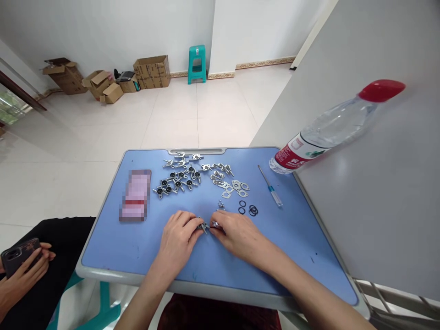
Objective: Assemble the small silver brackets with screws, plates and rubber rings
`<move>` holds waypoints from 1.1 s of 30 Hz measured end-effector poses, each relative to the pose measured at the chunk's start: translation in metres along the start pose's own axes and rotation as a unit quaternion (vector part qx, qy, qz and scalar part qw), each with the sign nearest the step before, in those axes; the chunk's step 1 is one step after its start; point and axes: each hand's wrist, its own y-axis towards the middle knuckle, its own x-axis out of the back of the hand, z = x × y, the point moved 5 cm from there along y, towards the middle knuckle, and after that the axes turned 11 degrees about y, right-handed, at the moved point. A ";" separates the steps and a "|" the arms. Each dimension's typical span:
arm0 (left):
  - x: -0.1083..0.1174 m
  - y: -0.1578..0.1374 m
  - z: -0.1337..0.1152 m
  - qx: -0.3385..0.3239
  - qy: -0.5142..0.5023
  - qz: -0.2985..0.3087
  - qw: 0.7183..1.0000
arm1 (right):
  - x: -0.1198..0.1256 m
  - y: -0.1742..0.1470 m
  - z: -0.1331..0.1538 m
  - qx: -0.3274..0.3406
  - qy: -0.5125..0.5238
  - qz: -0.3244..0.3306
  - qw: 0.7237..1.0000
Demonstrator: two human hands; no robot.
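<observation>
Near the front middle of the blue table (144, 250), my left hand (178, 234) pinches a small metal fitting (204, 226) with a stem. Just beside it, my right hand (237, 231) is closed around a small shiny metal piece (216, 224), mostly covered by the fingers. Tiny screws (221, 205) lie right behind my right hand. Black rubber rings (253, 210) are to its right. Flat metal gaskets (242, 194) and several metal fittings (205, 167) are spread farther back. To the left of these stand several fittings with black round faces (178, 184).
A screwdriver (271, 187) lies on the right, near a water bottle (305, 142) with a red cap. A blurred pinkish packet (135, 195) rests at left. Another person's hand holds a phone (20, 256). Cardboard boxes (151, 73) and a green stool (196, 64) stand by the wall.
</observation>
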 end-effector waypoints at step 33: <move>-0.003 0.000 0.003 0.021 -0.044 0.006 0.999 | -0.004 0.000 -0.001 0.014 0.006 -0.012 1.000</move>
